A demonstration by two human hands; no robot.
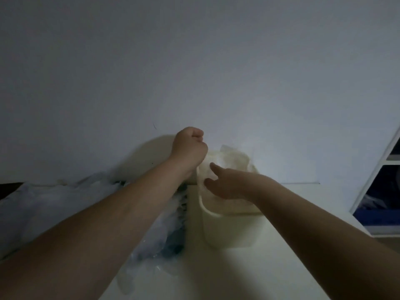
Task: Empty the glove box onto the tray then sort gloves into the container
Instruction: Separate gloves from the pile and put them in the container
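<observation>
Head view: my L hand (190, 146) fisted on clear glove (229, 156) hanging over container (227, 226) mouth, long axis approx vertical; my R hand (225, 185), open, fingers against glove's near side, is nearer for pushing it in.

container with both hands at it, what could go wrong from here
1. The glove that the left hand seems to grip sticks up above the rim of the container; it could spring out or drape over the edge.
2. The right hand reaches in from one side; a hard push might slide or tip the container on the table.
</observation>
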